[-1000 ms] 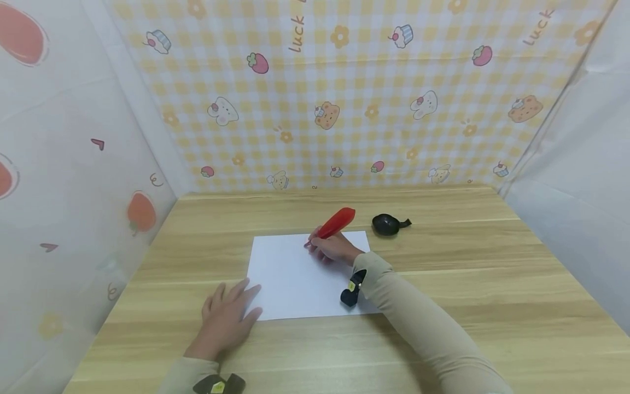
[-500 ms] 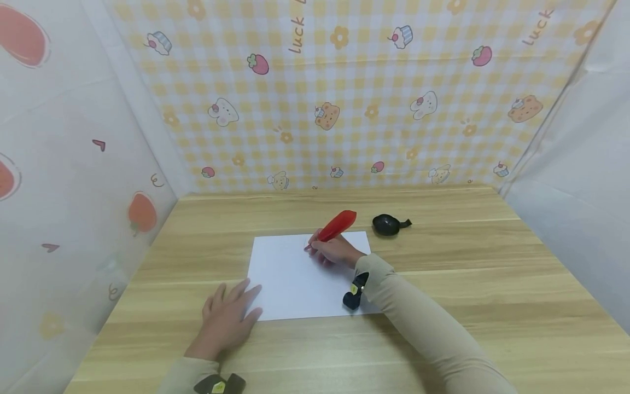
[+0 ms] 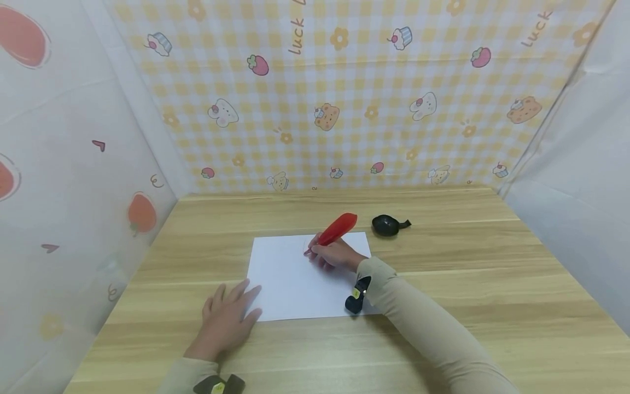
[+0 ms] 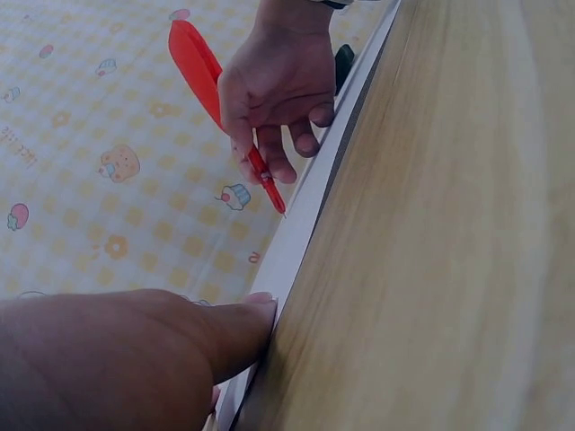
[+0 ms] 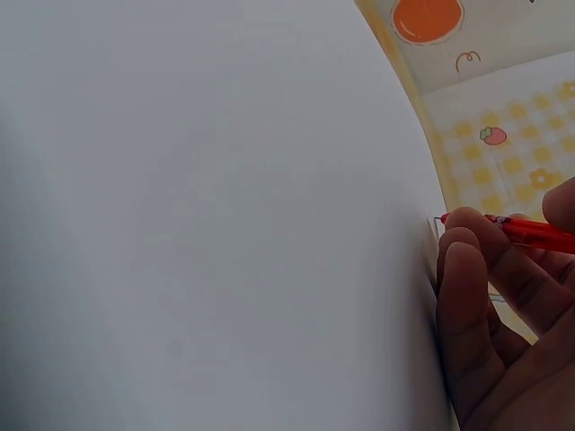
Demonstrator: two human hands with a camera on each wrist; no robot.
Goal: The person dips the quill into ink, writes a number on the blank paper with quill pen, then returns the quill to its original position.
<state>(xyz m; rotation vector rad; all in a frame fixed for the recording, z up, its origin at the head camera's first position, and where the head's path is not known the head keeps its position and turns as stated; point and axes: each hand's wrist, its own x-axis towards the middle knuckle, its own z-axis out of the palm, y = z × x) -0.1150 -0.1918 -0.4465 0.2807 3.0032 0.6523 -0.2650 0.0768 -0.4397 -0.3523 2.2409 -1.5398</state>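
A white sheet of paper lies on the wooden table. My right hand pinches a red pen with a broad, leaf-shaped upper end. Its tip is at the paper in the upper middle, beside a thin, faint curved line. The right wrist view shows the pen's red tip past the fingertips, the other fingers curled below. My left hand rests with spread fingers on the table and the sheet's lower left edge. In the left wrist view, its thumb lies along the paper's edge.
Just beyond the paper's upper right corner sits a rounded black object with a short tail. A yellow checked cloth hangs behind the table, and pale cloth walls stand at both sides.
My right hand and the pen have shifted slightly toward me down the paper, and a faint curved line now shows above the tip. My left hand has stayed put.
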